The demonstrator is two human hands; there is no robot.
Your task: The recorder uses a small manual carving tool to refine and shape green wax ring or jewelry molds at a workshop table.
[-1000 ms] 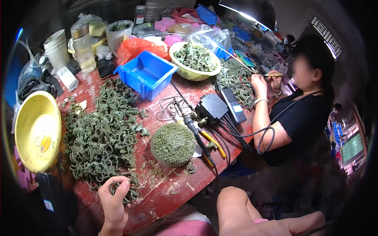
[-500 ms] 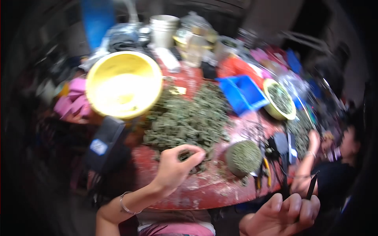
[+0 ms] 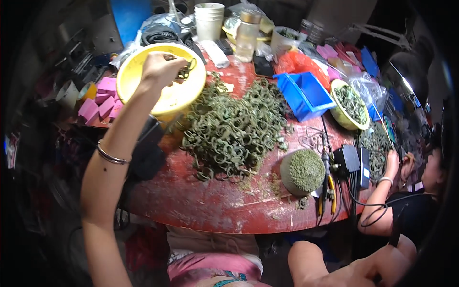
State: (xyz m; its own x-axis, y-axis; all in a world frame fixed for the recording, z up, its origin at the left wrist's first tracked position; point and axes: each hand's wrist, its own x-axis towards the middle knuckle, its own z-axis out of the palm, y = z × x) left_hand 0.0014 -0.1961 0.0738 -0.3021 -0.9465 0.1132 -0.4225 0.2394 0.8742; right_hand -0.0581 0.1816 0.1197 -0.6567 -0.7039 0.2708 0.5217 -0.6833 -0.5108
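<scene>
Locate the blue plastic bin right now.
Head view, right of centre: the blue bin sits on the red table, between the big pile of green rings and the yellow basket.

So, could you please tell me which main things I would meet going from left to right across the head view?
Pink blocks, yellow basin, pile of green rings, blue bin, yellow basket, person in black.

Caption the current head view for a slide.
Left hand holds ring-shaped pieces at a yellow basin beside heaped green rings.

One red table (image 3: 201,205), one large basin (image 3: 189,95), one gold-capped bottle (image 3: 246,40)
</scene>
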